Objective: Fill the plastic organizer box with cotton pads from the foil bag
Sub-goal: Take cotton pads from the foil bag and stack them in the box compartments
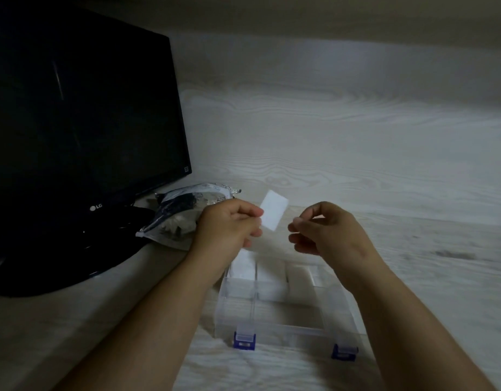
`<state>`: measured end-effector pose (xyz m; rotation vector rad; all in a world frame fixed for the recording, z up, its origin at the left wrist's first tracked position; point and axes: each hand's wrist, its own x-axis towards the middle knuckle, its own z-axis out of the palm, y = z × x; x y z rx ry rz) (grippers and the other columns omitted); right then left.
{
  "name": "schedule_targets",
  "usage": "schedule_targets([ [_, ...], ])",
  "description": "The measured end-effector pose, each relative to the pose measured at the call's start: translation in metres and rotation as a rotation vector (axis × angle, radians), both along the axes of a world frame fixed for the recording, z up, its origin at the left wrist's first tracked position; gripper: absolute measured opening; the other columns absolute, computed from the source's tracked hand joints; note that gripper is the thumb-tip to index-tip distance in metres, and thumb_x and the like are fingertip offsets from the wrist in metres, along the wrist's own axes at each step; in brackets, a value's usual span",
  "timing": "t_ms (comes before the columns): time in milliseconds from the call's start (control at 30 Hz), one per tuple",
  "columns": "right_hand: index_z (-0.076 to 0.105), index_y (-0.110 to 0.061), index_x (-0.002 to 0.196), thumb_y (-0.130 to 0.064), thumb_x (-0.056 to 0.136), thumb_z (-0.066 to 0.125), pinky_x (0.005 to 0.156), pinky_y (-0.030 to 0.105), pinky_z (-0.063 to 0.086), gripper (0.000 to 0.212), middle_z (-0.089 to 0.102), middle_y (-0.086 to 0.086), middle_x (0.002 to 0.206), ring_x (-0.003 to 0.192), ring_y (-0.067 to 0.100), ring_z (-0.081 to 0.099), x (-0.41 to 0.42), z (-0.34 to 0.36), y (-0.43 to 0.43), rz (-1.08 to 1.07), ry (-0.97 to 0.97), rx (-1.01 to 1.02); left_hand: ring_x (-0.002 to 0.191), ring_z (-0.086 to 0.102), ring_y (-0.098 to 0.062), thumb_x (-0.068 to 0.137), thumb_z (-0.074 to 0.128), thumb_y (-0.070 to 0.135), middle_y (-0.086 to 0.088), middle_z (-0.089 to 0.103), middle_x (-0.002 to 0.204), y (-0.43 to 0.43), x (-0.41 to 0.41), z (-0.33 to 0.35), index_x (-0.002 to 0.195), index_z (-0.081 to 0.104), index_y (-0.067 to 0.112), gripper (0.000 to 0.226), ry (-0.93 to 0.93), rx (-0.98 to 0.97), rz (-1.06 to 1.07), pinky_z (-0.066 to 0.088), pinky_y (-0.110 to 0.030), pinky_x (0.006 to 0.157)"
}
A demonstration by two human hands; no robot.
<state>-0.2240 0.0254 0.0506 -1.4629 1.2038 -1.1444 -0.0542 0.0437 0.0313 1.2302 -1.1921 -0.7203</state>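
Our left hand (pixel 229 224) pinches one cotton pad (pixel 273 209) at centre frame – right hand (pixel 325 230) fingers nearly closed, empty. The organizer box (pixel 286 328) has far compartments filled, near ones still empty.

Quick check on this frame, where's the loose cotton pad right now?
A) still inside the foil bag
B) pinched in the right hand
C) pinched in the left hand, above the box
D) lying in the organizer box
C: the left hand pinches the white cotton pad by its edge above the organizer box, while the right hand is close by but apart from it.
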Motion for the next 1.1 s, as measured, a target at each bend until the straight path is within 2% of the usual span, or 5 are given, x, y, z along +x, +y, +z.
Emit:
schedule_targets([
  [200,0.060,-0.003,0.080,0.003,0.082,0.070,0.073,0.037,0.061,0.012,0.067,0.009,0.073,0.070,0.021,0.068,-0.003,0.004,0.003,0.000,-0.094,-0.030,0.062,0.065,-0.008,0.082,0.066,0.000,0.004,0.069,0.064,0.002,-0.007,-0.003,0.079,0.069,0.017,0.017,-0.106,0.060,-0.159,0.045,-0.020,0.051],
  [400,0.065,-0.003,0.077,0.007,0.080,0.069,0.072,0.041,0.059,0.011,0.066,0.012,0.071,0.064,0.023,0.063,-0.014,0.007,-0.002,-0.012,0.164,0.016,0.055,0.048,-0.006,0.080,0.070,0.005,0.009,0.058,0.062,-0.001,-0.012,-0.009,0.079,0.070,0.031,0.026,-0.329,0.039,-0.208,0.039,-0.018,0.054],
  [533,0.070,-0.009,0.078,0.001,0.082,0.070,0.067,0.031,0.060,0.011,0.070,0.011,0.072,0.061,0.020,0.066,-0.017,0.007,-0.004,-0.028,0.437,0.072,0.067,0.053,0.003,0.082,0.066,0.007,0.030,0.064,0.074,0.000,-0.015,-0.014,0.092,0.071,0.036,0.031,-0.495,0.064,-0.277,0.044,-0.010,0.066],
  [833,0.071,-0.016,0.074,-0.004,0.081,0.073,0.076,0.038,0.061,0.015,0.074,0.013,0.077,0.072,0.022,0.073,-0.012,0.001,-0.010,0.016,0.728,0.162,0.102,0.057,-0.006,0.085,0.061,0.024,0.009,0.068,0.109,-0.002,-0.019,-0.022,0.112,0.071,0.031,0.030,-0.938,0.080,-0.330,0.047,-0.023,0.092],
  [1100,0.076,-0.010,0.086,-0.001,0.081,0.072,0.081,0.038,0.060,0.011,0.075,0.014,0.085,0.078,0.022,0.074,-0.009,-0.002,-0.011,0.082,0.821,0.246,0.108,0.048,-0.007,0.076,0.044,0.042,0.013,0.068,0.106,-0.008,-0.019,-0.028,0.107,0.071,0.038,0.041,-1.020,0.105,-0.358,0.044,-0.032,0.097],
])
